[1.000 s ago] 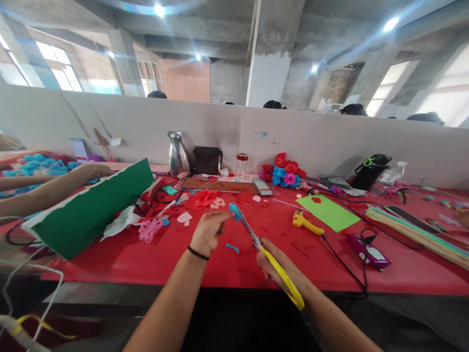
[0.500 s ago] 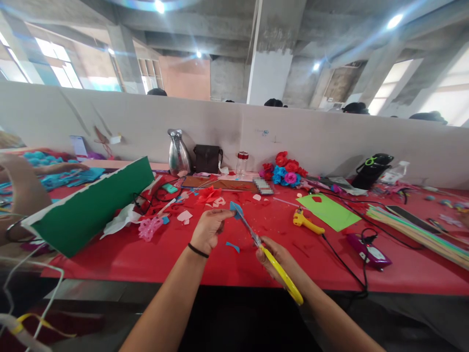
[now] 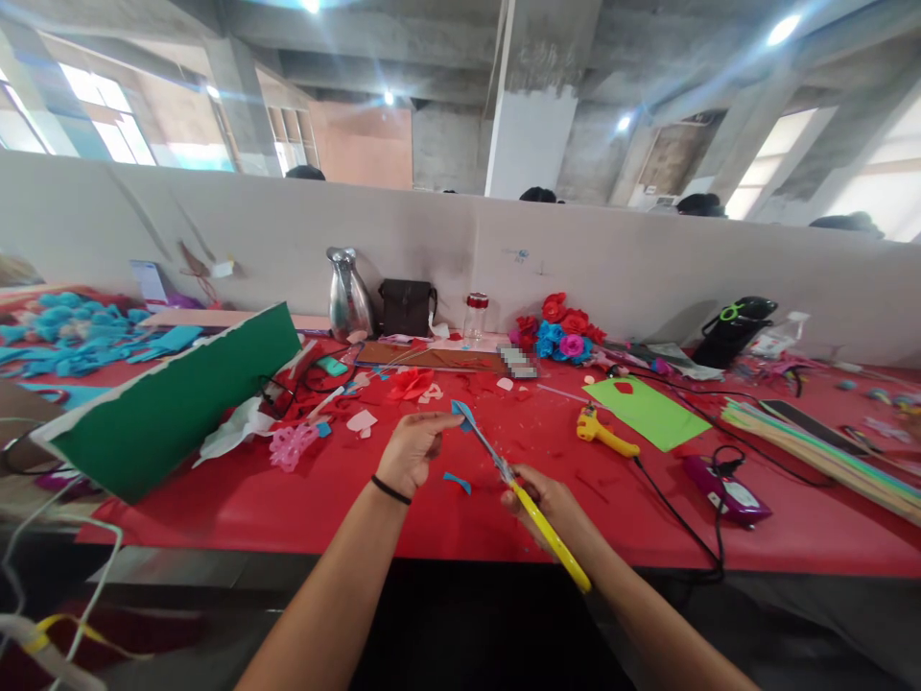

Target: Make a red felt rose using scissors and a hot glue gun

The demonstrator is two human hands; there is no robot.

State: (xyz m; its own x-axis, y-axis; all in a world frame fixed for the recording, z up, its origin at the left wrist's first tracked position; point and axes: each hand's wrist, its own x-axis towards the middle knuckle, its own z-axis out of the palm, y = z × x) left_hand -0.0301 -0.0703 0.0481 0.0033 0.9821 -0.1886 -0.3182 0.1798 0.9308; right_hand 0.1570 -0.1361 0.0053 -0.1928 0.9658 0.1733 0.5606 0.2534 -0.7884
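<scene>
Between the fingertips of my left hand [image 3: 415, 449] is a small blue piece [image 3: 462, 415], paper or thin foam. My right hand [image 3: 541, 499] grips a pair of scissors [image 3: 548, 533] with yellow handles, their metal blades reaching up and left to the blue piece. The blades lie against it and look nearly together; whether they are cutting it I cannot tell. On the red tabletop [image 3: 360, 518] below lies a narrow blue offcut [image 3: 458, 483]. A dark band circles my left wrist.
A green board [image 3: 179, 403] stands tilted at the left. Rightward lie a yellow glue gun [image 3: 605, 436], a lime-green sheet [image 3: 648, 413] and a purple box with a cord [image 3: 726, 491]. Behind are a metal jug [image 3: 349, 297], a glass jar [image 3: 476, 317] and red, blue and pink flowers [image 3: 565, 331].
The scissors' handles have come closer together, and the blades have shifted slightly on the blue piece. Another person's arm at the far left has drawn back from the blue pieces.
</scene>
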